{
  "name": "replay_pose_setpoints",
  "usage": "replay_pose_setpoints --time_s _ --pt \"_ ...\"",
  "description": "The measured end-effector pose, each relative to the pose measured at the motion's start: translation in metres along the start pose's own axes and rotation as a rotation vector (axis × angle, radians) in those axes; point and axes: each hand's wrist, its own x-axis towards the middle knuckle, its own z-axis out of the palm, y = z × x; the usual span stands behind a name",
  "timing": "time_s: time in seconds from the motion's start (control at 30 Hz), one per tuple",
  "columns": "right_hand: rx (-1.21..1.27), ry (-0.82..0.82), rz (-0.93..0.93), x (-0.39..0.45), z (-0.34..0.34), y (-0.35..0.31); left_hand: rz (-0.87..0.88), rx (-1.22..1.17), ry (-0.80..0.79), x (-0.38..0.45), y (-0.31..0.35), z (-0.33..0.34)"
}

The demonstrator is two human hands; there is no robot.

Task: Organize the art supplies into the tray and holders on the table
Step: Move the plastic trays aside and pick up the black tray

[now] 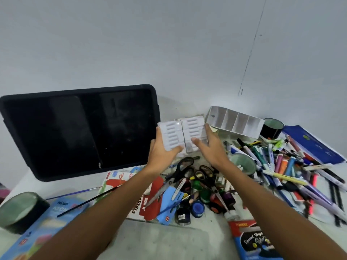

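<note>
White moulded plastic makes up the insert tray (181, 136), a pale, slightly glossy piece in two side-by-side halves, each ribbed with rows of long narrow slots. It is held up off the table (169, 239), tilted toward the camera, above the scissors (185, 171). The left hand (161, 149) grips its left edge, thumb curled across the front; the right hand (212, 147) clasps the right edge the same way. Just behind to the right lies a white divided holder (234, 121) on its side. A large black tray (80, 130) leans at the left. Loose pens and markers (293, 166) pile at the right, paint bottles (197, 205) below the hands.
</note>
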Motion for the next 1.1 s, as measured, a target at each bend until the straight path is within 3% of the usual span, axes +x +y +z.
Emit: replay_pose_setpoints --time_s 0.17,0.3,0.43,0.57,0.63,0.73,0.83,0.93,1.1 --pt "-0.091 0.097 0.033 -0.008 -0.06 0.016 0.056 -0.081 -0.166 0.012 0.033 0.032" --pt "-0.191 0.116 0.197 -0.032 -0.112 0.054 -0.007 -0.037 -0.396 0.014 0.051 0.079" --pt "-0.325 0.076 0.334 -0.057 -0.14 0.09 -0.041 0.02 -0.585 0.01 0.055 0.122" --pt "-0.439 -0.006 0.443 -0.067 -0.143 0.103 -0.076 0.087 -0.654 0.011 0.048 0.135" --pt "-0.604 0.004 0.455 -0.065 -0.143 0.096 -0.076 0.149 -0.626 0.012 0.042 0.128" --pt "-0.751 0.114 0.303 -0.053 -0.132 0.068 0.013 0.315 -0.517 0.014 0.035 0.1" --pt "-0.681 0.138 0.084 -0.028 -0.095 0.026 0.129 0.517 -0.412 0.015 0.026 0.053" --pt "-0.577 0.029 -0.094 -0.001 -0.042 -0.014 0.186 0.682 -0.276 0.014 0.016 -0.007" --pt "-0.282 -0.094 -0.314 0.021 0.05 -0.065 0.219 0.809 0.082 -0.011 -0.016 -0.13"
